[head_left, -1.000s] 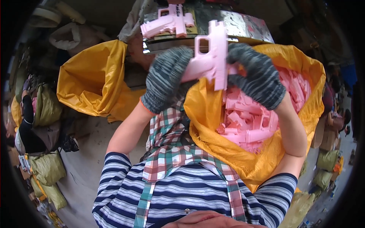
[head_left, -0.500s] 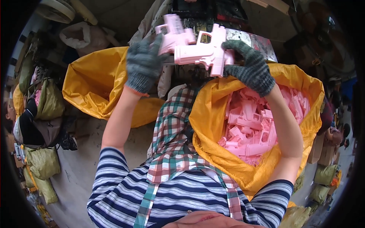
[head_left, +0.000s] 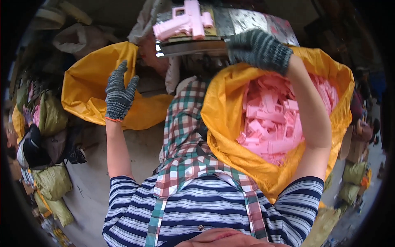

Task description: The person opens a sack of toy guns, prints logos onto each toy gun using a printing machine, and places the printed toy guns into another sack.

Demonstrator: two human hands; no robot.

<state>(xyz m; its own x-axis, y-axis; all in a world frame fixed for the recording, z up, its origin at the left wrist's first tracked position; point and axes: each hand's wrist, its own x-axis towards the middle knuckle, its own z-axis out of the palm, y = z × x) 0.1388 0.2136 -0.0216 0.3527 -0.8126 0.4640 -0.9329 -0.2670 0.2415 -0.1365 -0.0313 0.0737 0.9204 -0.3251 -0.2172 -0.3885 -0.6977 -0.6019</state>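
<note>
My left hand (head_left: 119,94), in a dark striped knit glove, is held over the left yellow sack (head_left: 80,88) with thumb and fingers apart and nothing in it. A pink toy pistol (head_left: 193,18) lies on the worktop of a small bench or machine at the top centre, touched by neither hand. At the right end of the dark bar along the worktop's near edge, my gloved right hand (head_left: 261,51) has its fingers curled downward. Whatever those fingers may grip is hidden. Below my right forearm, the right yellow sack (head_left: 224,103) holds a heap of pink toy pistol pieces (head_left: 271,119).
The worktop (head_left: 251,22) has a shiny, paint-specked metal surface. A pale sack (head_left: 78,39) stands behind the left yellow sack. At far left a person (head_left: 35,144) sits among green sacks (head_left: 53,181). More sacks and boxes line the right side.
My left hand has let go of a pink toy pistol and moved left over the sack. One pistol now lies on the worktop; my right hand no longer holds it and has curled its fingers.
</note>
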